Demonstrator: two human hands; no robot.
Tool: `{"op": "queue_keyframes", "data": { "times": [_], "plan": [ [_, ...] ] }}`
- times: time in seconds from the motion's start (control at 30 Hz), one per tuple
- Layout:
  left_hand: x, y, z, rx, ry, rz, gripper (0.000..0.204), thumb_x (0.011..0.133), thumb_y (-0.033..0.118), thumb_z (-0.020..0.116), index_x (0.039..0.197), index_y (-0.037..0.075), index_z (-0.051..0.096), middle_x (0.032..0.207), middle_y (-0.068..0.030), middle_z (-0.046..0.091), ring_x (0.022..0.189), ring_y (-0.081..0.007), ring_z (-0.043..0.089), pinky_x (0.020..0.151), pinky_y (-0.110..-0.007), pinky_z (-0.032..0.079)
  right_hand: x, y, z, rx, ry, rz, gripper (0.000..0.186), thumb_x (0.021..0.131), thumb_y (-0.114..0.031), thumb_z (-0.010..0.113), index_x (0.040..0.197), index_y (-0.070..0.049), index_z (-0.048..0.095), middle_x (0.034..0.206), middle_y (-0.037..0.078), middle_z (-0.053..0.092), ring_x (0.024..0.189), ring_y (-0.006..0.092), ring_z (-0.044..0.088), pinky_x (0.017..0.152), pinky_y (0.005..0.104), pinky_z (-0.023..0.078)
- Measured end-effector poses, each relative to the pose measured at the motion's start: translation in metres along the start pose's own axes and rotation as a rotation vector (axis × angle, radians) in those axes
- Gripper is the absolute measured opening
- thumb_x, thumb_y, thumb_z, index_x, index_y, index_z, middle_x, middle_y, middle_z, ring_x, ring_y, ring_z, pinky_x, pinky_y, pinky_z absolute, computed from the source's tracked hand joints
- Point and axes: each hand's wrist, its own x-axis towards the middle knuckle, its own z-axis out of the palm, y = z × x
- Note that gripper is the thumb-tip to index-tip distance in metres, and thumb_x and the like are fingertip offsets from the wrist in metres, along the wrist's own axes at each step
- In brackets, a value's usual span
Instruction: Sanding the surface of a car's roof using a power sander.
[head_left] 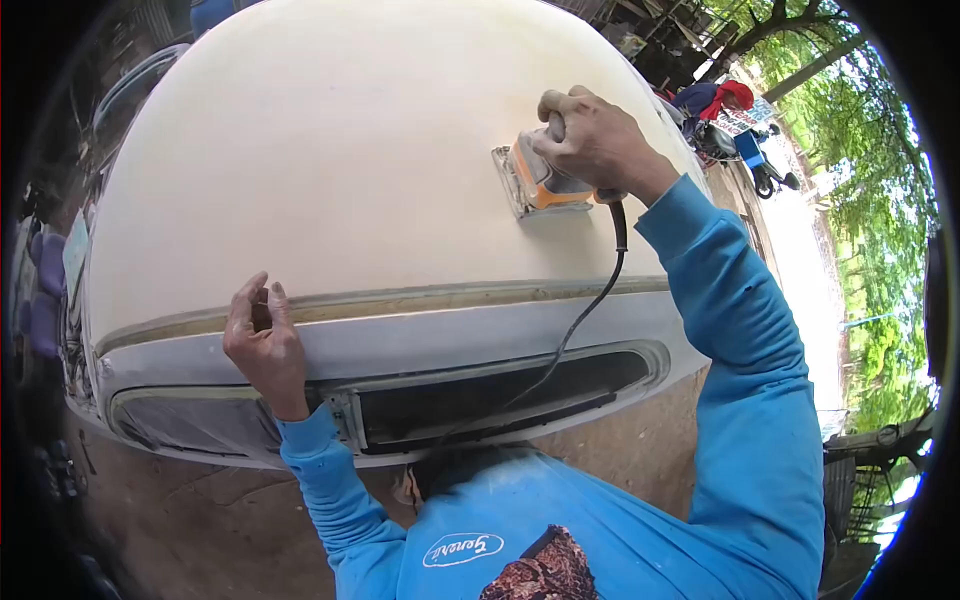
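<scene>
A broad cream-white vehicle roof [330, 150] fills the middle of the head view. My right hand [597, 140] is closed around the top of an orange and grey electric sander [545, 182], whose flat pad rests on the right part of the roof. From the sander's near end a black power cord [600, 295] hangs down across the side of the vehicle. At the roof's near left edge is my left hand [265, 340], its fingers bent and apart beside the gutter strip [430, 301], holding nothing. Whether its fingertips touch the roof I cannot tell.
Below the gutter strip run a dark window opening [480, 400] and a dusty side window [195, 422]. Brown ground [640, 430] lies beneath. Far right, a person in a red head covering [735, 95] is near a blue vehicle [755, 150]. Purple objects [46, 265] stand at far left.
</scene>
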Motion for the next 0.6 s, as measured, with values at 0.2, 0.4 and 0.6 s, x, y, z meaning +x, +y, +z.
{"op": "queue_keyframes", "data": {
  "times": [0.2, 0.4, 0.6],
  "plan": [
    [0.001, -0.012, 0.004, -0.109, 0.091, 0.073, 0.016, 0.095, 0.006, 0.070, 0.109, -0.002, 0.073, 0.081, -0.0057, 0.067, 0.069, -0.0110, 0.058, 0.061, -0.028, 0.050, 0.005, 0.045, 0.019, 0.030, 0.102, -0.010, 0.044, 0.090, -0.042, 0.062, 0.120, -0.009, 0.064, 0.118, 0.018, 0.063, 0.109, 0.0353, 0.065, 0.096, 0.0423, 0.051],
    [0.005, -0.010, 0.003, -0.066, 0.067, 0.087, 0.016, 0.095, 0.005, 0.069, 0.109, -0.002, 0.073, 0.082, -0.0062, 0.067, 0.069, -0.0113, 0.059, 0.062, -0.029, 0.050, -0.014, 0.121, 0.021, -0.052, 0.009, 0.211, 0.055, 0.091, -0.047, 0.063, 0.128, -0.005, 0.063, 0.126, 0.024, 0.066, 0.117, 0.0372, 0.065, 0.101, 0.0433, 0.051],
    [0.003, -0.008, 0.005, -0.055, 0.071, 0.087, 0.016, 0.095, 0.005, 0.070, 0.110, -0.001, 0.073, 0.082, -0.0068, 0.069, 0.069, -0.0119, 0.058, 0.063, -0.029, 0.050, -0.037, 0.141, 0.017, 0.027, -0.079, 0.240, 0.067, 0.091, -0.056, 0.065, 0.125, 0.001, 0.061, 0.119, 0.027, 0.067, 0.112, 0.0383, 0.066, 0.097, 0.0450, 0.051]
  ]
}}
